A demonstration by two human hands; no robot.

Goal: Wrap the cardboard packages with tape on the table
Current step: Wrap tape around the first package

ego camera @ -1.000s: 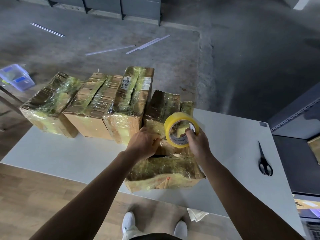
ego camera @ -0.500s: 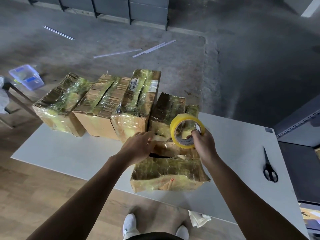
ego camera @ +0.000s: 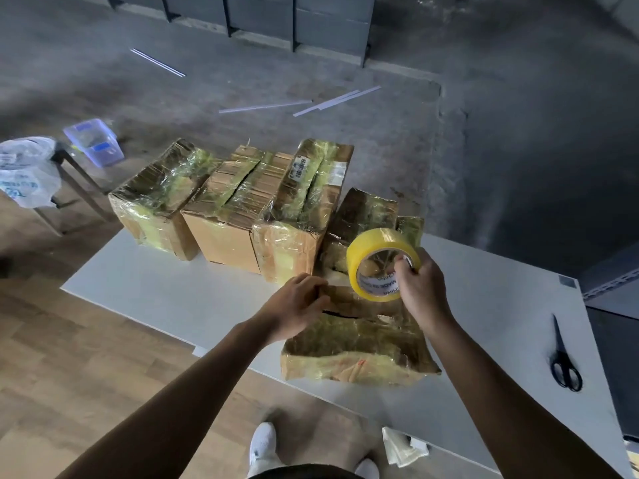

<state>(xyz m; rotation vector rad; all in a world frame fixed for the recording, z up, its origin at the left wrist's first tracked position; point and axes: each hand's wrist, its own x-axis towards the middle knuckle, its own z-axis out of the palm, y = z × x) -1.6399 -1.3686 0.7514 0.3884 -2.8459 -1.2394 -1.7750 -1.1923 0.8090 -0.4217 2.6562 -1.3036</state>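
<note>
Several cardboard packages wrapped in yellowish tape stand on the white table (ego camera: 166, 292). The nearest package (ego camera: 356, 347) lies at the front edge. My right hand (ego camera: 420, 288) grips a yellow tape roll (ego camera: 380, 266) above it, fingers through the core. My left hand (ego camera: 297, 305) holds the package's left top edge, where a strip of tape runs from the roll. Behind stand a left package (ego camera: 159, 198), a middle package (ego camera: 228, 216), a tall package (ego camera: 301, 209) and a low package (ego camera: 363, 216).
Black scissors (ego camera: 563, 357) lie on the table at the right. A plastic bag (ego camera: 27, 171) on a stool and a clear plastic box (ego camera: 93, 141) sit at the left. White strips (ego camera: 332, 100) lie on the concrete floor. Crumpled paper (ego camera: 403, 451) lies below the table.
My left hand has slid left along the near package's top edge, away from the roll. My right hand keeps the roll lifted. The camera has swung slightly left.
</note>
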